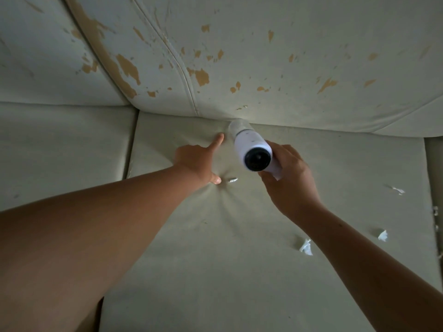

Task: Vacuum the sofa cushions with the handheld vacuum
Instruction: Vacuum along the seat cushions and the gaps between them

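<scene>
My right hand (291, 180) grips the handle of a white handheld vacuum (249, 146) with a black rear end and a clear front section. Its nose points into the crease where the pale seat cushion (215, 259) meets the back cushion (287, 68). My left hand (197, 161) presses flat on the seat cushion just left of the vacuum, fingers spread, dimpling the surface. A small white scrap (232, 180) lies beside my left thumb.
White paper scraps lie on the seat cushion at the right (306, 247), (382, 235), (398, 190). The back cushion's cover is peeling, with tan patches (201, 77). Another seat cushion (64, 152) adjoins at the left across a seam.
</scene>
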